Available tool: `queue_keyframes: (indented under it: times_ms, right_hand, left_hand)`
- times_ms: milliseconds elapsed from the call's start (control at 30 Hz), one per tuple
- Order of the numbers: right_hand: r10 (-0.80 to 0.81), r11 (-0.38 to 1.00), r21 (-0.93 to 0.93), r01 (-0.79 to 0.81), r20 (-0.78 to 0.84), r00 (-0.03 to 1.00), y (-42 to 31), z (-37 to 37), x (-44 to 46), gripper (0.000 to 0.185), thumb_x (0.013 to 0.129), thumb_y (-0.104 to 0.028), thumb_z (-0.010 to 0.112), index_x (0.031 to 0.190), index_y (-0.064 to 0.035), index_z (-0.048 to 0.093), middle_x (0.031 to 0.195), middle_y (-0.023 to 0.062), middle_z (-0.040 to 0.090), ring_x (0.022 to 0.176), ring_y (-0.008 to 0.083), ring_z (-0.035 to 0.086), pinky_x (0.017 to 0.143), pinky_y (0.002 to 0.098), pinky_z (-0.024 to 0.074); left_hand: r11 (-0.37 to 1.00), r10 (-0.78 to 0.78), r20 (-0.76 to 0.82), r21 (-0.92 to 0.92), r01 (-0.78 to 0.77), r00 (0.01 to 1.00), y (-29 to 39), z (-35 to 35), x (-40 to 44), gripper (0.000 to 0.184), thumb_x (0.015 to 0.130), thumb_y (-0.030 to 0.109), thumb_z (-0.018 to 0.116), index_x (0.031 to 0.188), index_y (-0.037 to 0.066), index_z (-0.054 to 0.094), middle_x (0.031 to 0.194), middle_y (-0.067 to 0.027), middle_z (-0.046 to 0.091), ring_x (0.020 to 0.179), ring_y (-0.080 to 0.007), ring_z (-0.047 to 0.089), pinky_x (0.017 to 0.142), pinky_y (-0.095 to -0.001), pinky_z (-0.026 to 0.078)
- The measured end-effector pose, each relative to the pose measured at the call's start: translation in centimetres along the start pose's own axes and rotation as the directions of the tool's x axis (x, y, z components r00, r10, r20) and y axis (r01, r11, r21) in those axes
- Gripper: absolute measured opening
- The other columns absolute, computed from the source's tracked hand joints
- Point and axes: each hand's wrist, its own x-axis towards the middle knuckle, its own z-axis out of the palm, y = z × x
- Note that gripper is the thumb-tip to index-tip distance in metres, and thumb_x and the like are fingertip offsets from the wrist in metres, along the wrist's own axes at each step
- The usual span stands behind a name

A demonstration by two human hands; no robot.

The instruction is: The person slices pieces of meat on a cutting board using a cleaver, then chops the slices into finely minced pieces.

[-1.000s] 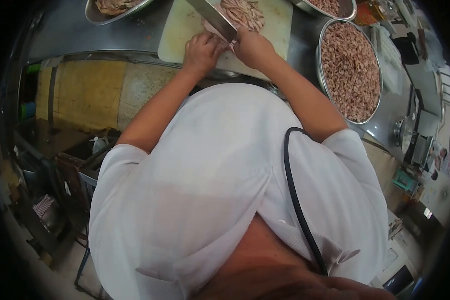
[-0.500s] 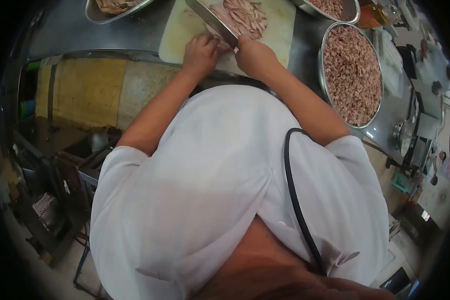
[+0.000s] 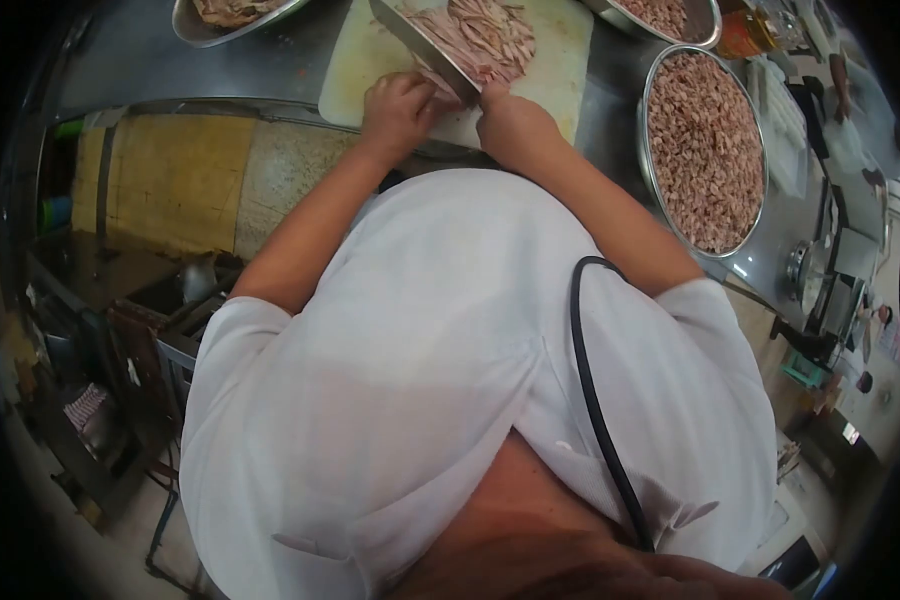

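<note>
A broad-bladed cleaver [image 3: 422,45] lies slantwise over a white cutting board [image 3: 355,65], with my right hand [image 3: 518,122] closed round its handle. Strips of sliced meat [image 3: 495,40] are heaped behind the blade. My left hand [image 3: 398,108] rests on the board to the left of the blade, its fingers curled and pressed down on meat. Part of that meat is hidden under the fingers and beside the blade.
An oval metal tray [image 3: 642,130] full of diced meat stands right of the board. Behind it is a metal bowl [image 3: 712,30] of similar meat, near a bottle of orange liquid [image 3: 745,35]. Another metal bowl [image 3: 205,40] holds meat at back left. People move about at far right.
My right hand and the cleaver's handle end have shifted slightly right and nearer me. My left hand has moved a little left. A person at far right has changed position.
</note>
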Motion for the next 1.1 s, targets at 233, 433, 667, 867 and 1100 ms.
queue_keyframes:
  times_ms: [233,433,667,867,1100]
  right_hand:
    - [-0.096,0.995,-0.009,0.096,-0.083,0.992,0.7,1.3,3.1,0.028,0.093,-0.022,0.06,0.109,0.0019,0.06,0.092,0.0277,0.071,0.088,0.0463,0.069,0.081,0.0548,0.0526]
    - [-0.033,0.999,-0.025,0.032,-0.064,0.997,-2.4,-3.6,-0.3,0.028,0.093,-0.021,0.061,0.107,0.0023,0.059,0.088,0.0288,0.069,0.087,0.047,0.068,0.079,0.0543,0.0529]
    - [-0.033,0.998,-0.054,0.036,0.058,0.998,0.3,0.9,1.0,0.023,0.092,-0.018,0.059,0.105,0.0011,0.057,0.088,0.0297,0.069,0.088,0.0472,0.068,0.078,0.0547,0.053]
    - [-0.039,0.999,-0.029,0.04,0.028,0.999,0.3,0.9,2.7,0.028,0.091,-0.018,0.061,0.111,0.0018,0.06,0.095,0.0254,0.072,0.094,0.0439,0.07,0.084,0.0522,0.0538]
    - [-0.032,0.999,-0.003,0.032,0.003,0.999,-2.0,-3.4,-1.6,0.024,0.091,-0.017,0.06,0.106,0.0017,0.057,0.09,0.0269,0.07,0.09,0.046,0.069,0.081,0.0537,0.0529]
  left_hand:
    - [0.995,-0.077,0.033,0.073,0.074,0.997,1.3,0.0,0.0,0.026,0.083,0.021,0.076,0.107,0.01,0.074,0.113,-0.0075,0.068,0.11,-0.0318,0.061,0.094,-0.0458,0.048]
    - [0.976,-0.172,-0.091,-0.149,0.157,0.981,-0.3,-0.1,-0.6,0.023,0.082,0.017,0.076,0.104,0.01,0.073,0.113,-0.0083,0.068,0.107,-0.0327,0.062,0.09,-0.0453,0.05]
    - [1.0,0.012,-0.01,0.023,-0.012,1.0,0.6,0.0,-0.2,0.024,0.079,0.014,0.076,0.103,0.009,0.073,0.11,-0.0086,0.068,0.105,-0.0339,0.062,0.09,-0.0458,0.051]
    - [1.0,-0.005,-0.058,-0.004,0.005,0.998,0.8,0.2,-0.6,0.027,0.079,0.013,0.077,0.105,0.009,0.072,0.109,-0.0096,0.067,0.105,-0.0349,0.061,0.09,-0.047,0.05]
    - [0.992,-0.043,-0.042,-0.119,0.038,0.998,0.1,-0.4,-1.2,0.024,0.08,0.011,0.076,0.103,0.008,0.071,0.106,-0.0108,0.067,0.103,-0.0349,0.061,0.091,-0.0474,0.05]
